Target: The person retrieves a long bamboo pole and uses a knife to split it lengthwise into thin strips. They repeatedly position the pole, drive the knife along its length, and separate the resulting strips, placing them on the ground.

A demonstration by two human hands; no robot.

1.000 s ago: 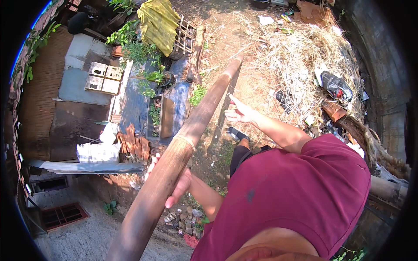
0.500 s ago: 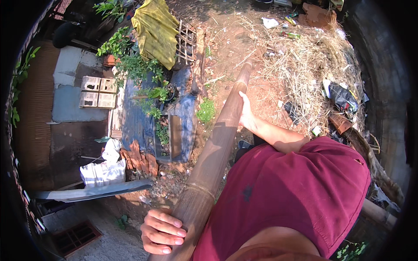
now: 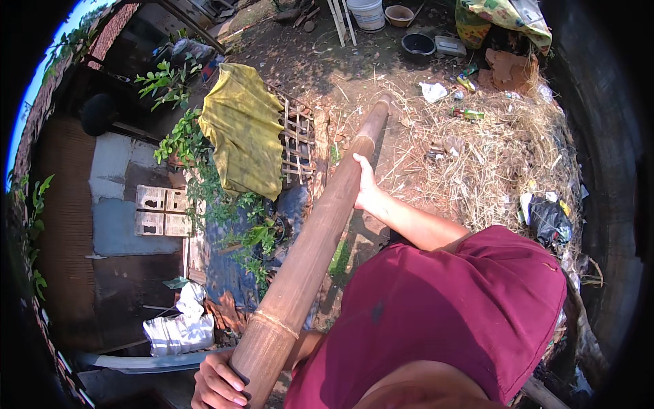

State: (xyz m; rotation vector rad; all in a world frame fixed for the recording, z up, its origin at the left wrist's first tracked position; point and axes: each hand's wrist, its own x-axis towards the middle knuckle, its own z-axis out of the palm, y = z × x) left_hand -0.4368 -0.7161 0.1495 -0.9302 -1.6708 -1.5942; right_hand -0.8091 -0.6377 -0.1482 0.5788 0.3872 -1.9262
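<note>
A long, thick brown bamboo pole (image 3: 310, 245) slants from the lower left toward the far middle, across the front of my maroon shirt. My right hand (image 3: 366, 183) grips its right side beyond the middle, thumb on top and the other fingers hidden beneath. Near the close end, my left hand (image 3: 219, 383) curls round the pole's left side, fingertips on the upper surface. That forearm passes under the pole. Ringed joints show along the pole. Its far end (image 3: 385, 100) appears above the dirt; I cannot tell whether it touches the ground.
Dry straw with litter (image 3: 463, 177) covers the ground at right, beside a dark wall. A yellow cloth (image 3: 242, 129) drapes by a wooden lattice (image 3: 297, 140) at left, near leafy plants. White sacks (image 3: 180, 327) lie lower left. A white bucket (image 3: 366, 13) and black basin (image 3: 417, 45) stand far off.
The view has tilted up, showing more of the far yard. The pole's near part and both hands have shifted left across my body. Both hands still hold the pole.
</note>
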